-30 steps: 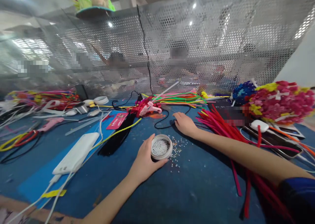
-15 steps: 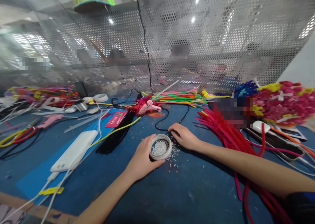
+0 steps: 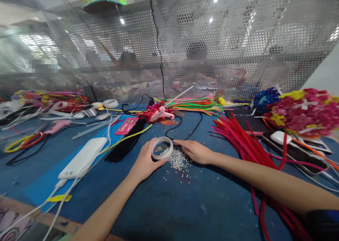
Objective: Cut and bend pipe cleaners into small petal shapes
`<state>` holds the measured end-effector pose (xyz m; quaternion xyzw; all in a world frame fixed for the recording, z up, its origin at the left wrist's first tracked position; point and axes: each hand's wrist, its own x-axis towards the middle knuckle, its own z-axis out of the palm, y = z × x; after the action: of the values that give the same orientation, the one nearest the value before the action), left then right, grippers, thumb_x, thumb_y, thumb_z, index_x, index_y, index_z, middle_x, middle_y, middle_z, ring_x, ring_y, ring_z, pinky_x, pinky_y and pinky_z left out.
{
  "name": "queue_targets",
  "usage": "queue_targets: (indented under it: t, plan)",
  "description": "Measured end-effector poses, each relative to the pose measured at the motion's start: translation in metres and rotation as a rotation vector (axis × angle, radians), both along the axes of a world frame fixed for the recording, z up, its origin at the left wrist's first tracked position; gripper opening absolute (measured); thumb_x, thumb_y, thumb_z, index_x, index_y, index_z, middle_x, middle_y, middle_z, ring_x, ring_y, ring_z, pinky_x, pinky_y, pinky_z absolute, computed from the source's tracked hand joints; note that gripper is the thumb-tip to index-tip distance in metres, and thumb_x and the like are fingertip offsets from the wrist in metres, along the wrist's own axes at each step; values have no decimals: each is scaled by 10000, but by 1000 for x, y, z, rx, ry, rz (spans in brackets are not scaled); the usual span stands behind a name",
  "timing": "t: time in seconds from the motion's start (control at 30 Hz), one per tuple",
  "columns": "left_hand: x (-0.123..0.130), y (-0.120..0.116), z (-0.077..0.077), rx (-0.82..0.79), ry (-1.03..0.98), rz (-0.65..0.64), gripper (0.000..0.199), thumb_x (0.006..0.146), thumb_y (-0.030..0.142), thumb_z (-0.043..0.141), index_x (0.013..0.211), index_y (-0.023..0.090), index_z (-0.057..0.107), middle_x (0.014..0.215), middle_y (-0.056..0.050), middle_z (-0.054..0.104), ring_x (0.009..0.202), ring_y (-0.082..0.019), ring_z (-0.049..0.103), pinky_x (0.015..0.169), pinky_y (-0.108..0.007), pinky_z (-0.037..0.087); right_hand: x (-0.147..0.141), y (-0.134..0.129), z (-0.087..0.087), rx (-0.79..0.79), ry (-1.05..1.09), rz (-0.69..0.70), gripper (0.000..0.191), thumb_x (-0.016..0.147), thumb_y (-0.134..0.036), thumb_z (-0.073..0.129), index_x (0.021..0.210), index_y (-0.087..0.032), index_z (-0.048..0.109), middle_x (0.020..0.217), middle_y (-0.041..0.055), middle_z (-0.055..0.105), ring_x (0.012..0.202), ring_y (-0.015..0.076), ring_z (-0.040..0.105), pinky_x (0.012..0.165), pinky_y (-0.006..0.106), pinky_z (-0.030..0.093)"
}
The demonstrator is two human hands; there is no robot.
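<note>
My left hand (image 3: pixel 146 162) is closed around the left side of a white ring (image 3: pixel 169 154) that looks like a tape roll. Dark, stained surface and some beads show through its hole. Small whitish beads (image 3: pixel 178 160) lie in a loose heap on the blue table, just right of the ring, with several scattered nearer me. Beside the heap, my right hand (image 3: pixel 199 152) rests low with its fingers stretched out toward the ring, touching or nearly touching the beads. It grips nothing that I can see.
A white power bank (image 3: pixel 82 158) with cables lies left. Behind it are scissors (image 3: pixel 28 141) and a pink glue gun (image 3: pixel 57 126). Red pipe cleaners (image 3: pixel 246 142), a phone (image 3: pixel 296 156) and a flower bunch (image 3: pixel 304 110) occupy the right. A perforated metal screen (image 3: pixel 180 57) stands behind.
The white ring and my left hand have shifted left and slightly away from me. Beads that lay inside the ring now lie outside it. My right hand has moved left, its fingers straighter.
</note>
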<state>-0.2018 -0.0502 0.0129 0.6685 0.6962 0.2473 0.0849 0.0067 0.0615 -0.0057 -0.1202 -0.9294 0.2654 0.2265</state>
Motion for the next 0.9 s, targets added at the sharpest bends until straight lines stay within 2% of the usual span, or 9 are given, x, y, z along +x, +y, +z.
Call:
queue_targets:
  t: [0.3, 0.43, 0.5, 0.6, 0.7, 0.8, 0.9]
  plan:
    - [-4, 3, 1, 36, -9, 65, 740, 683, 480, 623, 1291, 176, 332, 1309, -125, 437, 1217, -277, 412, 1021, -420, 310, -1, -2, -5, 35, 13, -31, 391, 900, -191, 316, 1265, -153, 452, 1235, 116, 553, 1127, 190, 522, 955, 387, 423]
    - [-2, 1, 1, 48, -15, 70, 747, 684, 470, 624, 1300, 170, 327, 1316, -124, 437, 1220, -269, 413, 1026, -408, 309, -1, -2, -3, -70, 62, -40, 347, 907, -209, 313, 1188, -165, 511, 1199, 91, 581, 1096, 175, 543, 950, 353, 421]
    - [-1, 0, 1, 50, -12, 75, 747, 682, 466, 628, 1296, 159, 333, 1305, -127, 447, 1212, -263, 423, 1023, -401, 314, 0, 0, -3, -159, 156, -113, 312, 908, -229, 314, 1104, -173, 551, 1099, 72, 631, 1020, 164, 580, 910, 330, 442]
    - [0, -1, 2, 50, -13, 75, 747, 681, 464, 631, 1294, 156, 334, 1303, -128, 449, 1205, -261, 431, 1021, -399, 319, 1, 5, -4, -243, 337, -391, 278, 904, -268, 315, 978, -189, 572, 972, 53, 649, 934, 166, 590, 858, 320, 450]
    - [0, 0, 2, 43, -28, 83, 777, 675, 471, 636, 1308, 159, 309, 1340, -136, 409, 1235, -272, 398, 1037, -416, 295, 3, 12, -9, -257, 396, -628, 269, 890, -317, 330, 924, -185, 561, 973, 78, 618, 944, 200, 562, 867, 360, 426]
    - [3, -3, 3, 52, -61, 167, 826, 656, 501, 643, 1311, 141, 292, 1373, -156, 348, 1278, -298, 326, 1059, -441, 253, 4, 16, -14, -264, 369, -660, 286, 880, -359, 340, 900, -176, 558, 953, 100, 604, 925, 228, 551, 861, 398, 416]
    - [15, -20, 3, 163, -165, 353, 636, 758, 528, 519, 1245, 151, 362, 1324, -146, 370, 1264, -287, 333, 1049, -453, 268, 2, 10, -15, -266, 337, -616, 302, 886, -371, 332, 884, -175, 562, 926, 95, 605, 898, 223, 548, 844, 387, 421]
